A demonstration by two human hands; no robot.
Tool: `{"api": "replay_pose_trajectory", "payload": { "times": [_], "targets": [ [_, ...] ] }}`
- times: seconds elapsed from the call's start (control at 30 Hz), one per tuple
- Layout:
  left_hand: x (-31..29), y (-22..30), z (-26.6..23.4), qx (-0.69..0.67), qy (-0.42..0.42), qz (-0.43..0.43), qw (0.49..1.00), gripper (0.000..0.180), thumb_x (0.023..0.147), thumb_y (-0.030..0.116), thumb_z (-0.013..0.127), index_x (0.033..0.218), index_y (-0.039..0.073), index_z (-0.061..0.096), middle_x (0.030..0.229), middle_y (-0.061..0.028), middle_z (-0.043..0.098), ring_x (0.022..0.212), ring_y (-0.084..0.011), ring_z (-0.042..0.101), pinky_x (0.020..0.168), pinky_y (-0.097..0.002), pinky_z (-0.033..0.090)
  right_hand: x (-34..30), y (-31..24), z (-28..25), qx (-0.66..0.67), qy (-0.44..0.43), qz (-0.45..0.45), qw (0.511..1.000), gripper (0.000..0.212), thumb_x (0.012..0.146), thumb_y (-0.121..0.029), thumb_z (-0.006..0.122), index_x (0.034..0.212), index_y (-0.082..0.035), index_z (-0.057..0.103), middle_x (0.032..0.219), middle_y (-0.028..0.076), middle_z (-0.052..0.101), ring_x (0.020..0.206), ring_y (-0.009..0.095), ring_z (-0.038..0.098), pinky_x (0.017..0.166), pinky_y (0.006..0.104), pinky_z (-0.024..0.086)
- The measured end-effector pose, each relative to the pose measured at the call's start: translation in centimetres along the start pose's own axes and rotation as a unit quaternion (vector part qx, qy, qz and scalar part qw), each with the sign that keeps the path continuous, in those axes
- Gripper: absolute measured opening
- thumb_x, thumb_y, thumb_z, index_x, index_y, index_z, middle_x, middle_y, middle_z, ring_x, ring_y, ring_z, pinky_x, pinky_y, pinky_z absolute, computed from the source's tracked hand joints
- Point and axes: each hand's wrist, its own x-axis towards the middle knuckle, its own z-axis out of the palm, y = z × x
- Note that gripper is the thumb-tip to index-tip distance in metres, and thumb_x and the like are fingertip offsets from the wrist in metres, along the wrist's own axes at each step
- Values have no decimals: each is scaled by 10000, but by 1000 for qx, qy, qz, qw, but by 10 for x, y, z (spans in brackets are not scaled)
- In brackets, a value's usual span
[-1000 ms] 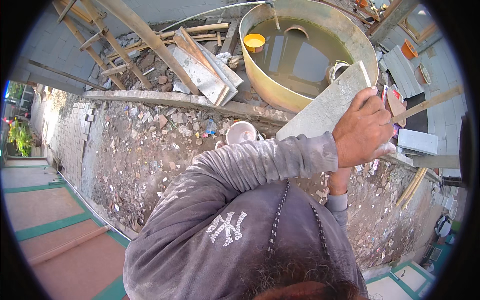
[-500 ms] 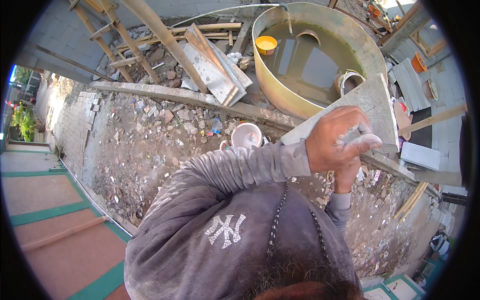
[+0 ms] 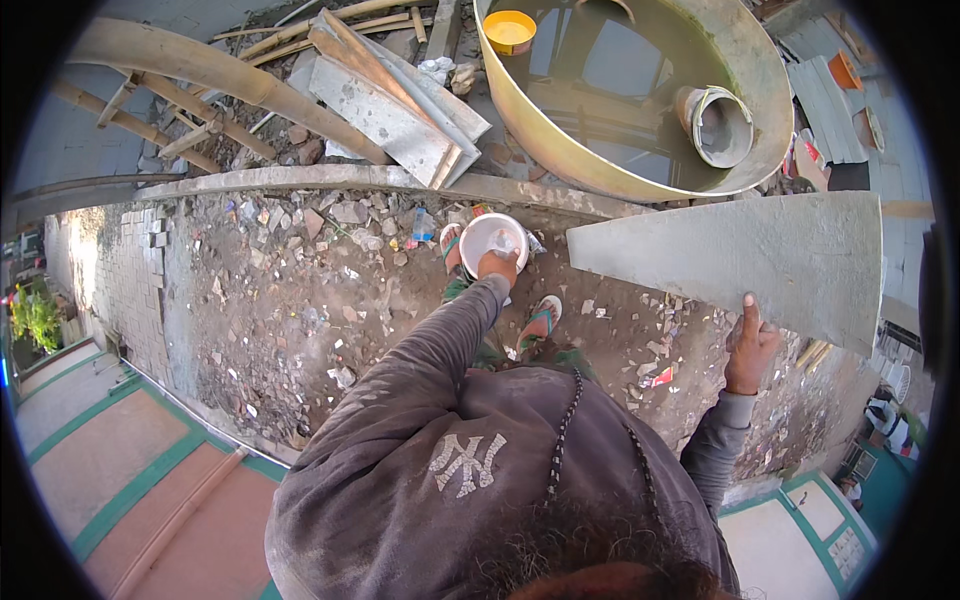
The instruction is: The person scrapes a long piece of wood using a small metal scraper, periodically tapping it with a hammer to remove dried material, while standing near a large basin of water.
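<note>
My left hand (image 3: 497, 264) reaches down into a small white bucket (image 3: 468, 262) standing by my feet. Its fingers look drawn together around something pale, which I cannot make out inside the rim. On the right, a long grey board (image 3: 720, 245), narrow at its left end and wide at its right, is held up in front of me. My right hand (image 3: 753, 350) grips the board's near edge, with the index finger laid on its upper face and the other fingers curled at the edge.
Beyond a low concrete kerb (image 3: 390, 178) is a big round tub (image 3: 640, 188) of murky water, with a yellow bowl (image 3: 510, 33) and a pale bucket (image 3: 720, 127) in it. Stacked planks (image 3: 385, 105) and bamboo poles (image 3: 230, 75) lie at the far left. Rubble (image 3: 330, 230) covers the ground.
My left hand has left the board, dropping leftward into the white bucket. The board has swung into fuller view, with my right hand now visible at its near edge. The view has tilted downward.
</note>
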Motion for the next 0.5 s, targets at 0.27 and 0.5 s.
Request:
{"api": "replay_pose_trajectory", "payload": {
  "times": [0.27,0.5],
  "targets": [
    [162,53,-72,78,18,72,994,719,871,482,699,1354,-34,567,1413,-259,554,1407,-395,436,1176,-472,335,-22,-5,24,-111,70,19,991,569,1010,-373,657,564,-89,446,520,-5,383,457,83,343,451,289,262],
    [353,104,-159,366,-103,374,846,752,905,605,601,1414,52,582,1502,-176,517,1473,-382,362,1228,-509,222,-35,8,36,-95,201,104,969,593,996,-481,635,603,-95,416,582,-44,351,503,72,319,482,264,227]
  ]
}}
